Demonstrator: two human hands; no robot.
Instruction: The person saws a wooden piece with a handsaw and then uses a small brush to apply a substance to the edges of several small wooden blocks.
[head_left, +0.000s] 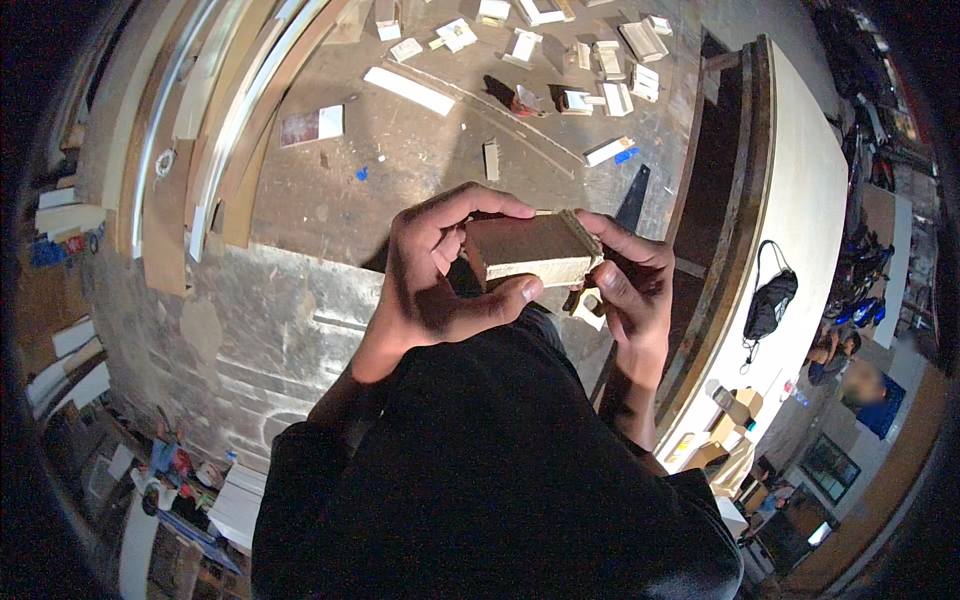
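A small wooden block [535,250] with a dark brown upper face and pale, rough-edged sides is held up in front of me between both hands. My left hand [425,265] grips its left end, with the index finger along the top edge and the thumb on the near side. At the other end, the fingers and thumb of my right hand [640,280] close on the ragged, splintery edge. Just beyond my right hand a dark tapered blade [632,200], like that of a handsaw, points away. A pale yellowish piece [588,308] shows under that hand, partly hidden.
Several wooden offcuts [522,47] lie scattered over the floor [400,180] ahead. Long boards [185,130] lean along the left. At the right stands a long pale-topped bench [800,200] carrying a black drawstring pouch [770,305]. Other people are farther off at both sides.
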